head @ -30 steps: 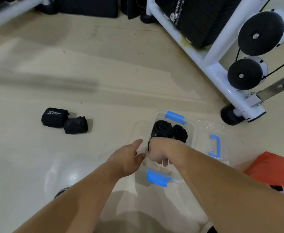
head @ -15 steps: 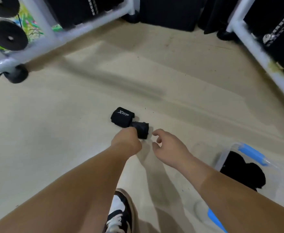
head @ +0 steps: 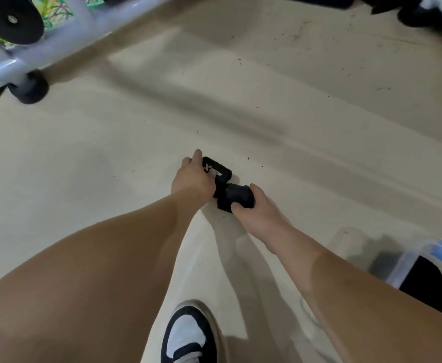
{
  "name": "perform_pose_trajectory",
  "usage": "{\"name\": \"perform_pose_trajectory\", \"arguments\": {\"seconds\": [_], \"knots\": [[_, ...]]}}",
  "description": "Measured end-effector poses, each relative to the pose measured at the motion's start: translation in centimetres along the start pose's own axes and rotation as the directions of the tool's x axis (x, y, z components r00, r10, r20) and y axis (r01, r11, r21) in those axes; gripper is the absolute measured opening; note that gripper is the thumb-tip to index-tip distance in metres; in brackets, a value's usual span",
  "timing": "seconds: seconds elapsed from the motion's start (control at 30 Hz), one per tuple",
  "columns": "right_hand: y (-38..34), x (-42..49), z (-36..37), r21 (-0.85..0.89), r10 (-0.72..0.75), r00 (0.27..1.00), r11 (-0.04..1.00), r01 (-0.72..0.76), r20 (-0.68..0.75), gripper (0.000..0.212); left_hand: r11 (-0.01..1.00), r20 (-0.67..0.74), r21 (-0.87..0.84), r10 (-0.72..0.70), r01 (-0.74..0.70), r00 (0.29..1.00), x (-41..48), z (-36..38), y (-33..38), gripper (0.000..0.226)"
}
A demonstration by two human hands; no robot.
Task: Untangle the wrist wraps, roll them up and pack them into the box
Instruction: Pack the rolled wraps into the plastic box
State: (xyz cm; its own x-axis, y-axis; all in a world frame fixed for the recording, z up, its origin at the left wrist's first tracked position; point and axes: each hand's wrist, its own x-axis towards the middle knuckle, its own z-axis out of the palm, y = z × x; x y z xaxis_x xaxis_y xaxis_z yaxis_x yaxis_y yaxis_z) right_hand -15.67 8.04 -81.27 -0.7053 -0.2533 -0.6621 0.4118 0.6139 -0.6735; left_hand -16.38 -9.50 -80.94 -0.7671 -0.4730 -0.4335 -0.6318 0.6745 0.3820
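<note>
Both hands now closed on the floor rolls, frame centre: left hand (head: pixel 193 179) grips logo wrap (head: pixel 221 169), right hand (head: pixel 255 212) clamps plain wrap (head: pixel 238 196). Lift squeezed (prevents unrolling) toward box (head: pixel 408 268), lower right.

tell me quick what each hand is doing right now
Left hand: grips the logo wrist wrap.
Right hand: grips the plain rolled wrap.

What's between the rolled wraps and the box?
Head view: only bare, shadowed floor separates the rolled wraps and the box.
</note>
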Motion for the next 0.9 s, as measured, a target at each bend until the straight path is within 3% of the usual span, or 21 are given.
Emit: {"name": "perform_pose_trajectory", "arguments": {"seconds": [0.07,0.13,0.17,0.27,0.33,0.47,0.57,0.63,0.7,0.77,0.9], "knots": [[0.9,0.1,-0.3,0.078,0.01,0.999,0.997,-0.007,-0.042,0.057,0.994,0.056,-0.08,-0.07,0.074,0.996,-0.4,-0.2,-0.2,0.054],[1.8,-0.1,-0.8,0.13,0.077,0.991,0.989,-0.063,-0.106,0.082,0.954,0.139,-0.239,-0.148,0.179,0.979,-1.0,0.2,-0.7,0.025],[2.1,-0.4,-1.1,0.15,0.134,0.984,0.982,-0.116,-0.115,0.087,0.927,0.174,-0.309,-0.165,0.213,0.971,-1.3,0.7,-1.0,0.03],[3.3,-1.2,-1.5,0.145,0.278,0.955,0.954,-0.261,-0.104,0.073,0.854,0.225,-0.433,-0.208,0.289,0.952,-2.8,2.3,-1.1,0.05],[4.0,-2.3,-1.5,0.121,0.298,0.944,0.952,-0.283,-0.143,0.071,0.796,0.232,-0.515,-0.225,0.316,0.946,-4.1,3.3,-0.8,0.063],[5.1,-4.0,-1.8,0.187,0.225,0.961,0.963,-0.194,-0.161,0.069,0.802,0.219,-0.52,-0.208,0.295,0.953,-6.0,4.6,0.1,0.065],[4.5,-5.8,-2.7,0.171,0.145,0.964,0.979,-0.108,-0.222,0.07,0.832,0.246,-0.475,-0.189,0.288,0.951,-7.4,4.6,0.9,0.101],[4.0,-7.4,-4.0,0.139,0.081,0.962,0.989,-0.045,-0.262,0.076,0.826,0.268,-0.485,-0.172,0.287,0.948,-8.4,4.3,1.7,0.111],[4.0,-9.3,-5.8,0.142,0.008,0.958,0.989,0.034,-0.288,0.086,0.842,0.269,-0.477,-0.134,0.252,0.954,-9.1,4.2,2.4,0.098],[4.3,-11.4,-7.7,0.134,-0.054,0.946,0.986,0.101,-0.319,0.071,0.875,0.252,-0.441,-0.091,0.198,0.963,-10.2,3.7,3.8,0.078],[5.3,-15.8,-11.2,0.187,-0.068,0.908,0.97,0.157,-0.413,0.054,0.877,0.285,-0.462,0.006,0.132,0.958,-14.2,2.8,8.4,0.068]]}}
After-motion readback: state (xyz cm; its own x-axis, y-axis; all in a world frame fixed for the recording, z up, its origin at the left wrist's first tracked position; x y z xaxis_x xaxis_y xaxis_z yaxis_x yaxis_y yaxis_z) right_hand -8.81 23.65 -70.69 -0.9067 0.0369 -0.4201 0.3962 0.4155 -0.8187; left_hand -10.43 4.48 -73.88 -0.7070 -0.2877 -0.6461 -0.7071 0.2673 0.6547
